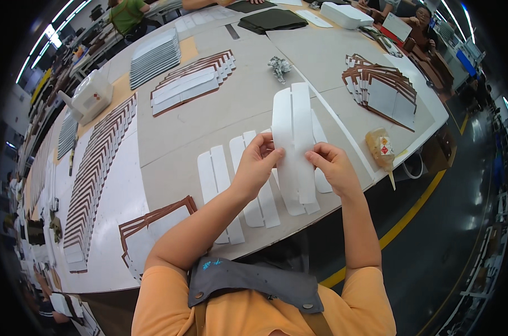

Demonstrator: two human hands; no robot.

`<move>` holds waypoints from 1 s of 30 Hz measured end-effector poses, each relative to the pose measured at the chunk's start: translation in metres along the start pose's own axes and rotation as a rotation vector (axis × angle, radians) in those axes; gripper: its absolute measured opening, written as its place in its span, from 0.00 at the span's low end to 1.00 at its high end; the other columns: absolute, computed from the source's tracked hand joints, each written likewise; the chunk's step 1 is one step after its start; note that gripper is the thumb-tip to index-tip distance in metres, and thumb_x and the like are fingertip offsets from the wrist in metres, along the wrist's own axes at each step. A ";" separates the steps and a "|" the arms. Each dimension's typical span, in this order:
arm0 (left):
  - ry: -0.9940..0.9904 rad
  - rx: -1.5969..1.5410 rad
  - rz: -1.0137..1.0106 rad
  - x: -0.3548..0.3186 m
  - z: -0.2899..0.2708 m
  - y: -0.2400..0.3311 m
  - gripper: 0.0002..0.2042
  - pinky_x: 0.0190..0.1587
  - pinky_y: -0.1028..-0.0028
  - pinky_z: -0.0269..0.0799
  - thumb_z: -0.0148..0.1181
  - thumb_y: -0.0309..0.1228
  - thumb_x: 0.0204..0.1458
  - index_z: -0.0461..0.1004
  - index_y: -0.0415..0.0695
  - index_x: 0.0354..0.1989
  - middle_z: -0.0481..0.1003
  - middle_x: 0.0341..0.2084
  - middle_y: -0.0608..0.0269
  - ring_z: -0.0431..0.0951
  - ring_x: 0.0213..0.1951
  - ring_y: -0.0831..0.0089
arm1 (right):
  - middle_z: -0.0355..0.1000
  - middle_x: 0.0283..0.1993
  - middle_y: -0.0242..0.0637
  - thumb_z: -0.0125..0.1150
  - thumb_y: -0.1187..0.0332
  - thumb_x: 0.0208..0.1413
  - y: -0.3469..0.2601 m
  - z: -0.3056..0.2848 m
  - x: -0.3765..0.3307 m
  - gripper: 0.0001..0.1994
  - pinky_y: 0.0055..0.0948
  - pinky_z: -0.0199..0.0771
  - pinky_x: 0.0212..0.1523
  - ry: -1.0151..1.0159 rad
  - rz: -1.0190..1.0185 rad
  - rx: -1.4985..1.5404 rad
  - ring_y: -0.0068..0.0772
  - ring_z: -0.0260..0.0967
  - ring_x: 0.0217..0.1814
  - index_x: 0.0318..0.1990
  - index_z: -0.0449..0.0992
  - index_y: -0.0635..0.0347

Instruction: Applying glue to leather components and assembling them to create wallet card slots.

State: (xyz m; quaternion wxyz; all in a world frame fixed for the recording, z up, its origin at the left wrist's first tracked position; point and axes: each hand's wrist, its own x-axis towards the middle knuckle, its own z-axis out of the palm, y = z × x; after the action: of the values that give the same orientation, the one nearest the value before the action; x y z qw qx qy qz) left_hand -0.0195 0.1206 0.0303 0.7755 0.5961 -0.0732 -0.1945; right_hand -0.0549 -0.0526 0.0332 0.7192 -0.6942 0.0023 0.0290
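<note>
Between my two hands I hold up a long white panel (297, 162) with rounded corners and a narrow lengthwise gap. Its material I cannot tell. My left hand (258, 163) pinches the left edge, thumb on the front face. On the opposite edge my right hand (333, 167) has a similar thumb-and-finger grip. Below and beside it, similar white panels (254, 204) lie in a row on the grey table (209, 126); one is partly hidden behind the held panel. Near my left forearm sits a stack of brown-edged white pieces (156, 227).
Fanned brown-edged pieces lie at the right (385, 92), mid-left (192, 81) and far left (100, 179). An amber squeeze bottle (381, 148) stands by the right edge. Crumpled material (279, 68), dark sheets (272, 20) and a white jug (90, 96) are farther off. Other people work beyond.
</note>
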 end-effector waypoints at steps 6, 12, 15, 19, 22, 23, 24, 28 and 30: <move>0.051 0.169 -0.023 -0.002 -0.002 0.000 0.12 0.39 0.75 0.65 0.53 0.28 0.47 0.63 0.40 0.40 0.68 0.32 0.64 0.67 0.36 0.78 | 0.61 0.20 0.24 0.57 0.68 0.48 0.005 -0.001 -0.001 0.10 0.14 0.56 0.24 0.112 -0.044 -0.187 0.13 0.54 0.24 0.21 0.65 0.62; 0.167 -0.274 0.081 0.003 -0.019 0.033 0.09 0.36 0.79 0.64 0.51 0.28 0.49 0.64 0.44 0.39 0.69 0.30 0.67 0.67 0.32 0.81 | 0.62 0.21 0.25 0.54 0.67 0.50 0.002 -0.035 0.007 0.07 0.15 0.60 0.25 0.202 -0.004 0.082 0.13 0.57 0.23 0.25 0.67 0.60; 0.206 -0.220 0.291 0.020 -0.057 0.060 0.09 0.34 0.81 0.64 0.48 0.26 0.51 0.64 0.43 0.41 0.68 0.32 0.67 0.67 0.31 0.82 | 0.64 0.25 0.26 0.52 0.67 0.52 0.012 -0.080 0.009 0.06 0.15 0.61 0.26 0.347 0.056 -0.023 0.15 0.60 0.24 0.34 0.68 0.59; 0.197 0.039 0.304 0.053 -0.057 0.085 0.17 0.34 0.81 0.63 0.45 0.26 0.52 0.60 0.44 0.52 0.68 0.33 0.65 0.66 0.31 0.81 | 0.65 0.25 0.26 0.51 0.68 0.52 0.007 -0.099 0.008 0.07 0.14 0.61 0.25 0.344 0.097 -0.071 0.14 0.59 0.23 0.37 0.69 0.59; 0.145 0.535 0.292 0.109 -0.068 0.071 0.19 0.40 0.79 0.63 0.43 0.25 0.51 0.60 0.44 0.53 0.69 0.30 0.62 0.68 0.34 0.77 | 0.65 0.25 0.27 0.51 0.67 0.53 0.003 -0.103 0.013 0.10 0.14 0.60 0.25 0.341 0.083 -0.019 0.13 0.58 0.23 0.41 0.69 0.61; 0.133 0.528 0.297 0.131 -0.073 0.061 0.19 0.40 0.79 0.63 0.43 0.25 0.51 0.60 0.44 0.53 0.69 0.30 0.62 0.68 0.34 0.77 | 0.65 0.25 0.28 0.51 0.68 0.52 0.006 -0.103 0.015 0.12 0.15 0.61 0.25 0.345 0.132 -0.071 0.15 0.58 0.24 0.42 0.69 0.61; 0.089 0.648 0.312 0.152 -0.080 0.049 0.18 0.41 0.78 0.63 0.41 0.25 0.50 0.61 0.45 0.52 0.70 0.31 0.59 0.69 0.35 0.73 | 0.65 0.25 0.29 0.51 0.68 0.51 0.012 -0.102 0.019 0.13 0.17 0.61 0.26 0.344 0.182 -0.122 0.16 0.58 0.24 0.44 0.68 0.62; -0.010 0.985 0.146 0.190 -0.077 0.023 0.19 0.41 0.80 0.59 0.38 0.23 0.50 0.63 0.52 0.52 0.68 0.33 0.60 0.66 0.37 0.74 | 0.69 0.29 0.38 0.52 0.69 0.49 0.038 -0.103 0.012 0.17 0.24 0.66 0.33 0.431 0.132 -0.764 0.29 0.66 0.29 0.46 0.66 0.66; 0.017 1.104 0.244 0.209 -0.095 0.000 0.20 0.45 0.74 0.60 0.39 0.24 0.50 0.63 0.54 0.52 0.69 0.37 0.54 0.67 0.42 0.68 | 0.69 0.37 0.49 0.52 0.69 0.47 0.032 -0.090 0.009 0.20 0.31 0.64 0.44 0.461 0.081 -0.907 0.44 0.67 0.41 0.49 0.63 0.66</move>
State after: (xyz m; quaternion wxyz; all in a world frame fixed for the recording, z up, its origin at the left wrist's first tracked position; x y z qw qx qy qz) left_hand 0.2042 0.1241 -0.0206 0.3662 0.9021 -0.2260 -0.0315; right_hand -0.0441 -0.1410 -0.0025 0.3243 -0.9243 0.1752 -0.0990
